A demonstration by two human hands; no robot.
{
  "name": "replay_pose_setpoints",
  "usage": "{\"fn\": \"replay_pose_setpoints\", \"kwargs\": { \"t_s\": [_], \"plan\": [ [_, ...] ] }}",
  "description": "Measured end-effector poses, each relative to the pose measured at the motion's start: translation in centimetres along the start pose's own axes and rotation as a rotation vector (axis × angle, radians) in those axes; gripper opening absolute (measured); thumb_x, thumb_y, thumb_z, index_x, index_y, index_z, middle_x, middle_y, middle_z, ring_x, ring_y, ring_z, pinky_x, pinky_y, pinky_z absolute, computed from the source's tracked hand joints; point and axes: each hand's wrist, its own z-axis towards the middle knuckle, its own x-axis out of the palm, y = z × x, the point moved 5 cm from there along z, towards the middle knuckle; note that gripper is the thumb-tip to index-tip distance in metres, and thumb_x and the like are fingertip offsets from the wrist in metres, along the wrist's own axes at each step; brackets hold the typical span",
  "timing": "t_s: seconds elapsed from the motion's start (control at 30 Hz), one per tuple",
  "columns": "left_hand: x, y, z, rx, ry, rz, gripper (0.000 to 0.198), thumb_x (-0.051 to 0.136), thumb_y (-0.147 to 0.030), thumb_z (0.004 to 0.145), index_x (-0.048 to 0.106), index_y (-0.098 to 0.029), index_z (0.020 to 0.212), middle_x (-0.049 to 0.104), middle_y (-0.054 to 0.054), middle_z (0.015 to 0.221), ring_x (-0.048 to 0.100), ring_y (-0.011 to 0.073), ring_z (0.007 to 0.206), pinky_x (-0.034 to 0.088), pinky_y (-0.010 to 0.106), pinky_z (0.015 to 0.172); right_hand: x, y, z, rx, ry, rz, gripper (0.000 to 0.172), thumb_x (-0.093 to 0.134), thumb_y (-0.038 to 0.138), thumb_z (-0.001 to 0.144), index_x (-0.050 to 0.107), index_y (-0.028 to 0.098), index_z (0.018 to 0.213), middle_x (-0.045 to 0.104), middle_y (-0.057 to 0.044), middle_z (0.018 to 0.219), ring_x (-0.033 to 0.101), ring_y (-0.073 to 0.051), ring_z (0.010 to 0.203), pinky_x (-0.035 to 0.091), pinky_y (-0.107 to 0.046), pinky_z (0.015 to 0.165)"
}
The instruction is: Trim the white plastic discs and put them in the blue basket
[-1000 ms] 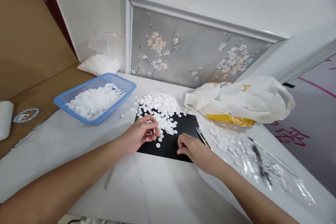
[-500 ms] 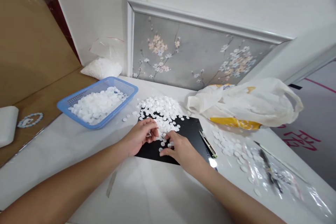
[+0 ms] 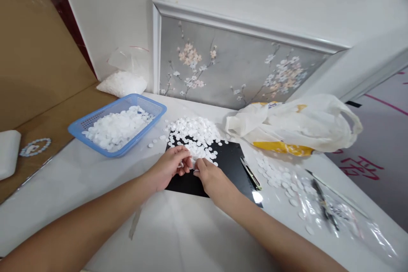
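While both hands meet over the black mat [image 3: 232,159], the left hand [image 3: 170,166] is curled closed, pinching a few of the white discs [image 3: 194,136]. The heap of discs lies just beyond its fingertips. The right hand [image 3: 213,179] draws its fingertips against the left's; whether it pinches a disc I cannot tell. A slim metal tool [image 3: 251,174] lies near the right hand's outer side, and a blue basket [image 3: 76,129] of discs sits well apart beyond the left hand.
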Motion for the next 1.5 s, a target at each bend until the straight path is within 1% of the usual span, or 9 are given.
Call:
{"fn": "replay_pose_setpoints", "kwargs": {
  "t_s": [0.17, 0.33, 0.63, 0.83, 0.9, 1.0, 1.17, 1.33, 1.5],
  "plan": [
    [0.1, -0.2, -0.3, -0.002, -0.021, -0.021, 0.021, 0.06, -0.033, 0.074, 0.051, -0.016, 0.065, 0.057, -0.001, 0.062, 0.049, 0.008, 0.052, 0.031, 0.021, 0.047, -0.1, 0.2, 0.0, -0.023, -0.002, -0.034, 0.029, 0.04, -0.009, 0.078, 0.049, 0.019, 0.079, 0.06, -0.01, 0.083, 0.059, -0.023, 0.076, 0.043, -0.032, 0.065],
    [0.0, 0.0, -0.4, -0.017, -0.047, -0.079, 0.018, 0.059, -0.03, 0.074, 0.053, -0.016, 0.064, 0.057, 0.0, 0.063, 0.053, 0.0089, 0.056, 0.032, 0.02, 0.047, -2.5, -0.1, 0.1, -0.035, -0.006, 0.064, 0.014, 0.04, 0.012, 0.092, 0.048, 0.02, 0.085, 0.059, 0.0, 0.072, 0.057, -0.015, 0.063, 0.043, -0.025, 0.058],
    [1.6, 1.1, -1.0, -0.252, 0.068, -0.288, 0.008, 0.052, -0.017, 0.069, 0.049, -0.016, 0.063, 0.041, -0.005, 0.051, 0.037, 0.0054, 0.043, 0.027, 0.017, 0.041, -3.6, 4.2, 1.8, -0.27, -0.03, -0.034, 0.018, 0.053, -0.001, 0.075, 0.054, 0.016, 0.079, 0.057, -0.008, 0.087, 0.055, -0.019, 0.076, 0.044, -0.028, 0.064],
    [1.4, 1.2, -1.0, -0.231, 0.063, -0.306, 0.017, 0.053, -0.02, 0.077, 0.053, -0.014, 0.06, 0.051, -0.001, 0.052, 0.044, 0.0074, 0.049, 0.026, 0.018, 0.043, -6.3, 4.8, -0.3, -0.419, -0.031, 0.127, 0.027, 0.045, 0.001, 0.084, 0.061, 0.022, 0.091, 0.064, -0.004, 0.087, 0.059, -0.017, 0.082, 0.046, -0.026, 0.071],
    [1.5, 1.1, -1.0, -0.206, 0.073, -0.285, 0.016, 0.061, -0.024, 0.075, 0.057, -0.013, 0.063, 0.058, 0.001, 0.058, 0.048, 0.0077, 0.053, 0.027, 0.018, 0.044, -7.9, 3.1, -0.7, -0.343, -0.111, 0.168, 0.023, 0.046, 0.009, 0.088, 0.063, 0.023, 0.09, 0.067, -0.003, 0.087, 0.061, -0.017, 0.083, 0.045, -0.027, 0.074],
    [1.8, 1.0, -1.2, -0.171, 0.096, -0.212, 0.02, 0.073, -0.026, 0.067, 0.059, -0.012, 0.066, 0.064, 0.004, 0.068, 0.049, 0.006, 0.054, 0.026, 0.018, 0.044, -9.6, -2.7, -1.3, 0.061, -0.247, -0.057, 0.014, 0.05, 0.021, 0.087, 0.063, 0.021, 0.081, 0.068, -0.002, 0.077, 0.062, -0.019, 0.071, 0.043, -0.028, 0.064],
    [2.6, 1.3, -1.7, -0.183, 0.15, -0.107, 0.026, 0.077, -0.028, 0.065, 0.055, -0.013, 0.064, 0.068, 0.006, 0.073, 0.045, 0.0039, 0.052, 0.022, 0.018, 0.044, -7.8, -11.8, -3.6, 0.489, 0.073, -0.365, 0.01, 0.065, 0.023, 0.076, 0.059, 0.019, 0.083, 0.067, -0.006, 0.076, 0.064, -0.024, 0.079, 0.036, -0.026, 0.056],
    [3.2, 1.8, -2.0, -0.228, 0.16, -0.078, 0.028, 0.077, -0.028, 0.065, 0.054, -0.014, 0.071, 0.072, 0.011, 0.08, 0.044, 0.0038, 0.049, 0.018, 0.019, 0.043, -5.9, -14.9, -4.8, 0.562, 0.133, -0.039, 0.011, 0.056, 0.021, 0.08, 0.054, 0.021, 0.091, 0.064, 0.001, 0.064, 0.059, -0.016, 0.058, 0.037, -0.024, 0.053],
    [3.5, 2.0, -2.0, -0.3, 0.133, -0.039, 0.033, 0.076, -0.029, 0.067, 0.063, -0.013, 0.093, 0.073, 0.011, 0.079, 0.049, 0.0054, 0.049, 0.017, 0.02, 0.042, -6.9, -14.3, -4.9, 0.372, -0.143, 0.06, 0.02, 0.044, 0.028, 0.085, 0.06, 0.02, 0.079, 0.056, -0.001, 0.065, 0.055, -0.016, 0.056, 0.04, -0.026, 0.052]
  ]
}}
